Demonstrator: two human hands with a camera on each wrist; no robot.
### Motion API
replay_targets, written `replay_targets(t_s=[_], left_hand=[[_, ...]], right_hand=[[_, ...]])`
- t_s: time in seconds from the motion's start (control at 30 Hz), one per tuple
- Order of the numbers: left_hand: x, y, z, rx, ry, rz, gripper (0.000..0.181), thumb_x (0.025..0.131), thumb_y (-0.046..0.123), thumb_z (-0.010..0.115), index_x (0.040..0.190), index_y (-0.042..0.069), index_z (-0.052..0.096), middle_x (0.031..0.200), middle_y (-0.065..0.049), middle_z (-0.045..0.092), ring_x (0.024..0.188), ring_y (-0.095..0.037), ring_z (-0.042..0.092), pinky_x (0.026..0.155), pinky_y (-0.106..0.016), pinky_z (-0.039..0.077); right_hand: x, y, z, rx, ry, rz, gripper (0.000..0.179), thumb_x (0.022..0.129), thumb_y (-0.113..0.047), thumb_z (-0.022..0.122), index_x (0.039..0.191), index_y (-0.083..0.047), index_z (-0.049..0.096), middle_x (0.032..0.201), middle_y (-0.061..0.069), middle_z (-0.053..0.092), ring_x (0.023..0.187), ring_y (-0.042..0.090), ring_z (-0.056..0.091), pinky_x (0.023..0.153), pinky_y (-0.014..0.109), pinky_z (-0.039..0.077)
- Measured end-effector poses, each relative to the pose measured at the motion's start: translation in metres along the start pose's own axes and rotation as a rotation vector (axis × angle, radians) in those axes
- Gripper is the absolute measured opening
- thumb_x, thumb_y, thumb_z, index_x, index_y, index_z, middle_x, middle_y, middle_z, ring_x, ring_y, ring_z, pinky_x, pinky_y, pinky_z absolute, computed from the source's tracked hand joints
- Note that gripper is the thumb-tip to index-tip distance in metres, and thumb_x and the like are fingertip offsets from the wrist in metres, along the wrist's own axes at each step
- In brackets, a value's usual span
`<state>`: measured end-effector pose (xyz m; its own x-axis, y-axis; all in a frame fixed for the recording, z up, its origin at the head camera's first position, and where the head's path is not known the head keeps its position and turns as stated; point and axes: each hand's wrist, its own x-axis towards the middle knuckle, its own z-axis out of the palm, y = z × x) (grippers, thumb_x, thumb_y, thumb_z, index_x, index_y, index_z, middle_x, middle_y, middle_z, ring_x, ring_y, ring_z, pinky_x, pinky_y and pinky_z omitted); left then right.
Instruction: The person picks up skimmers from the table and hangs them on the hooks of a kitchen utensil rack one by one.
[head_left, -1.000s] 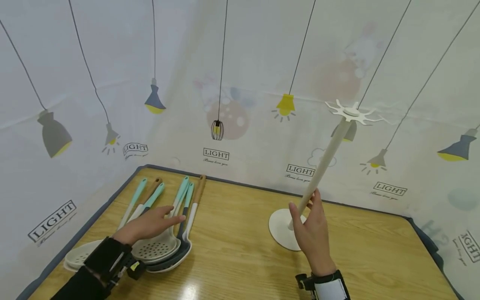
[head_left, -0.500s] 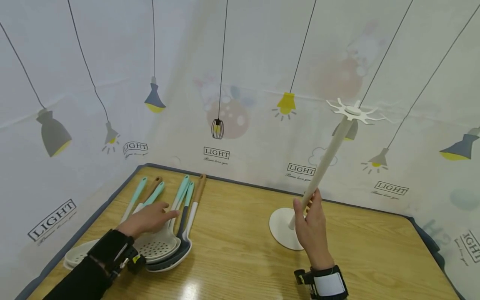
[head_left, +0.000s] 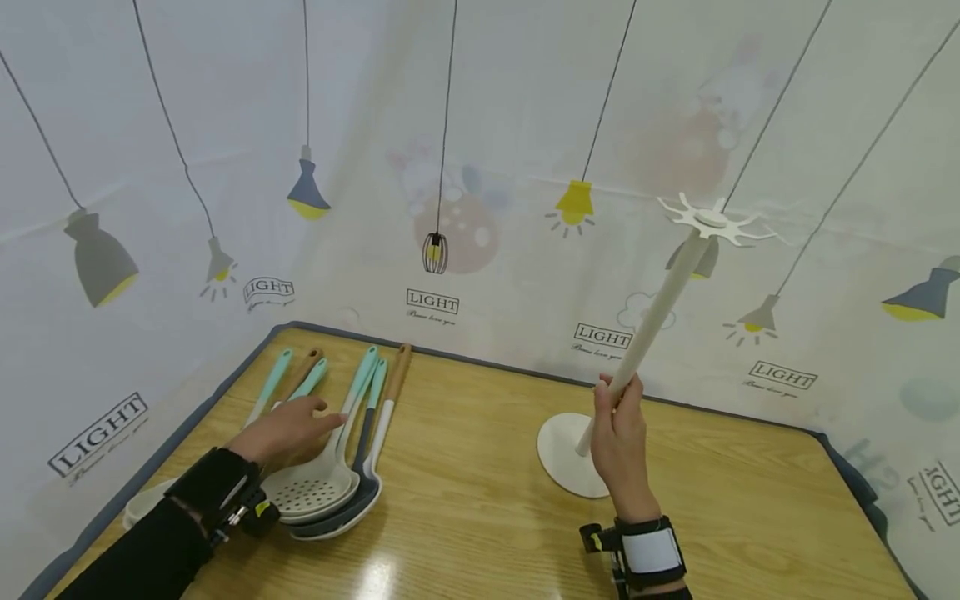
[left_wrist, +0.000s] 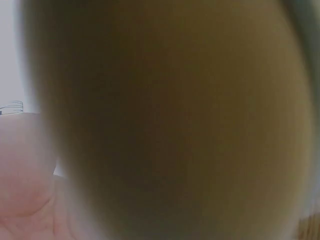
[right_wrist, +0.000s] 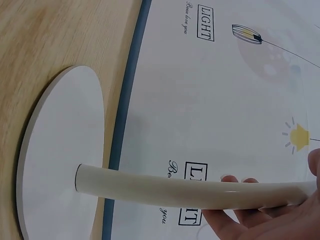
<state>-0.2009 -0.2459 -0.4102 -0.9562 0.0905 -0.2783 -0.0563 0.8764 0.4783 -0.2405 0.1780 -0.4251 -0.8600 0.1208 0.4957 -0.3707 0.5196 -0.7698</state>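
In the head view my right hand (head_left: 621, 442) grips the pole of a white utensil stand (head_left: 651, 337), fingers and thumb curled round its lower part. Hooks spread from the stand's top, and its round base (right_wrist: 62, 145) shows in the right wrist view. My left hand (head_left: 288, 429) is over the utensils at the left, its fingertips overlapping the neck of a pale skimmer (head_left: 311, 487) with a mint handle. I cannot tell if those fingers hold anything. A blurred brown shape fills most of the left wrist view, with part of the palm (left_wrist: 25, 200) at its lower left.
Beside the skimmer lie a dark-headed utensil (head_left: 330, 527) and a white one with a brown handle (head_left: 399, 371). More mint and brown handles (head_left: 272, 379) fan out behind the left hand. A patterned cloth (head_left: 510, 275) hangs behind the wooden table (head_left: 465, 500).
My right hand's fingers have curled in round the pole. The left hand's fingers, stretched out a second ago, are more bent and a little further left. The stand has stayed put.
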Motion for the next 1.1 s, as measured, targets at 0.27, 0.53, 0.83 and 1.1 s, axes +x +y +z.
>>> replay_targets(t_s=[0.27, 0.53, 0.83, 1.1], left_hand=[[0.004, -0.001, -0.006, 0.032, -0.053, 0.022, 0.074, 0.098, 0.052, 0.043, 0.134, -0.013, 0.046, 0.133, -0.031, 0.048, 0.121, -0.047, 0.048, 0.093, -0.052, 0.041], [0.009, 0.003, -0.010, 0.013, -0.117, 0.002, 0.071, 0.097, 0.050, 0.045, 0.131, -0.012, 0.048, 0.114, -0.020, 0.060, 0.100, -0.030, 0.060, 0.084, -0.045, 0.047], [0.010, 0.009, -0.021, -0.082, -0.160, 0.039, 0.066, 0.098, 0.047, 0.046, 0.130, -0.011, 0.048, 0.110, -0.020, 0.062, 0.094, -0.031, 0.063, 0.076, -0.040, 0.050], [0.016, 0.009, -0.023, -0.033, -0.150, 0.010, 0.066, 0.098, 0.047, 0.046, 0.129, -0.010, 0.049, 0.108, -0.018, 0.063, 0.092, -0.028, 0.064, 0.075, -0.039, 0.049]], right_hand=[[0.004, 0.000, 0.005, 0.046, -0.001, 0.026, 0.046, 0.102, -0.038, 0.039, 0.136, -0.006, 0.038, 0.113, 0.011, 0.058, 0.095, 0.023, 0.053, 0.081, 0.041, 0.041], [0.004, 0.002, 0.007, 0.046, 0.027, 0.048, 0.045, 0.102, -0.040, 0.038, 0.132, -0.005, 0.039, 0.115, 0.013, 0.060, 0.104, 0.030, 0.060, 0.087, 0.045, 0.043], [0.005, 0.002, 0.004, 0.029, 0.026, 0.045, 0.049, 0.102, -0.039, 0.038, 0.138, -0.006, 0.033, 0.113, 0.013, 0.060, 0.103, 0.030, 0.061, 0.086, 0.045, 0.042], [0.004, 0.003, 0.005, 0.057, -0.021, 0.051, 0.054, 0.103, -0.037, 0.038, 0.148, -0.011, 0.024, 0.115, 0.016, 0.059, 0.105, 0.032, 0.058, 0.086, 0.047, 0.040]])
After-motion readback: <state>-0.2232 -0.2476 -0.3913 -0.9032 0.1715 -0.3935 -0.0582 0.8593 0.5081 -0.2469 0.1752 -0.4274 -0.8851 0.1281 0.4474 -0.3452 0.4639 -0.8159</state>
